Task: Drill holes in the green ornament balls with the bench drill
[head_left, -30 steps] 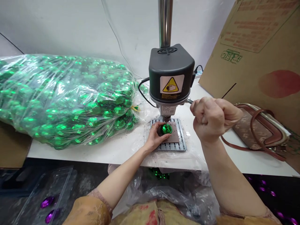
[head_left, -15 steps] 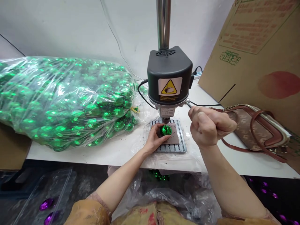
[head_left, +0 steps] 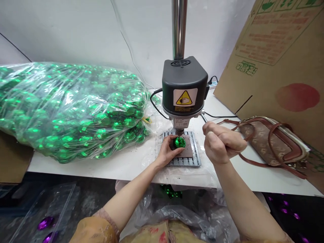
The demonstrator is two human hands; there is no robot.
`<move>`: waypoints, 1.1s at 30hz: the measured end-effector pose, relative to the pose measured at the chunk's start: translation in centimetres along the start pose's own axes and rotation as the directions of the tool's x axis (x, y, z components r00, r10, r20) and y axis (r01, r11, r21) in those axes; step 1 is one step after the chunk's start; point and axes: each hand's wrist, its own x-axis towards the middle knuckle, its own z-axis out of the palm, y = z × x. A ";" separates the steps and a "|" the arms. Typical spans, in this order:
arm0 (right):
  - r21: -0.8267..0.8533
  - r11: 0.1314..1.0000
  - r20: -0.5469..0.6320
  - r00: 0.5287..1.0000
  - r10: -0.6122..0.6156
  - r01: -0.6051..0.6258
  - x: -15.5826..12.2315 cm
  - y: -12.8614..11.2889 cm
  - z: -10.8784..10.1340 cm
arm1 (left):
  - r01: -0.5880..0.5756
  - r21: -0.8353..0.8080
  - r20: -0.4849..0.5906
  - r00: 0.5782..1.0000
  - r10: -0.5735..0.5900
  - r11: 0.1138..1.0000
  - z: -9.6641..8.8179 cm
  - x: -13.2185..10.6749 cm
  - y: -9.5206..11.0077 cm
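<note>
My left hand [head_left: 169,149] grips a shiny green faceted ball [head_left: 180,142] between thumb and fingers. The ball rests on a brownish square pad [head_left: 187,152] over the slotted metal base [head_left: 196,158] of a small drill press [head_left: 184,84]. Right above the ball is the chuck [head_left: 180,132]; whether the bit touches it I cannot tell. In a fist, my right hand [head_left: 222,141] is wrapped round the end of the press's metal lever [head_left: 204,117], on the right side of the black motor housing.
A big clear bag of green faceted balls [head_left: 76,111] lies at left. At right are a brown handbag [head_left: 263,141] and a large cardboard box [head_left: 268,77]. Dark crumbs surround the base. Purple pieces [head_left: 45,223] sit in a clear tray below the table [head_left: 101,168].
My right fist has come slightly down and left with the lever. The left hand stays on the green ball. The whole view has shifted a little.
</note>
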 end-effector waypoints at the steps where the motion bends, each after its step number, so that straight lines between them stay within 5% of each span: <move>1: 0.058 0.998 -0.046 0.999 -0.014 0.017 0.4 -0.3 0.2 | 0.003 -0.001 -0.005 1.000 -0.003 1.000 0.0 0.0 0.0; 8: 0.119 0.938 -0.107 0.935 0.339 -0.326 6.7 -2.2 2.2 | 0.020 0.063 -0.066 0.998 -0.016 0.998 0.3 -0.3 1.4; 13: 0.157 0.919 -0.130 0.915 0.382 -0.362 8.0 -2.1 2.4 | -0.055 0.291 -0.180 0.977 0.111 0.955 -1.0 -5.5 2.9; 16: 0.202 0.907 -0.139 0.905 0.401 -0.370 7.8 -2.1 2.4 | -0.298 0.325 0.109 0.955 0.278 0.897 -2.5 -10.6 2.7; 19: 0.201 0.911 -0.144 0.909 0.392 -0.361 7.7 -2.1 2.4 | -0.480 0.319 0.432 0.841 0.325 0.817 -3.7 -14.9 1.9; 23: 0.198 0.917 -0.154 0.912 0.379 -0.348 7.6 -2.2 2.4 | -0.387 0.413 0.451 0.873 0.184 0.824 -4.4 -17.6 1.1; 28: 0.187 0.907 -0.148 0.902 0.406 -0.378 7.5 -2.4 2.4 | -0.427 0.346 0.330 0.889 0.318 0.835 -5.0 -14.4 1.3; 30: 0.182 0.908 -0.159 0.900 0.406 -0.378 7.5 -2.4 2.4 | -0.482 0.372 0.295 0.872 0.391 0.794 -5.4 -10.3 2.0; 33: 0.173 0.914 -0.176 0.902 0.395 -0.367 7.5 -2.4 2.5 | -0.407 0.461 0.180 0.913 0.366 0.789 -6.2 -2.3 3.1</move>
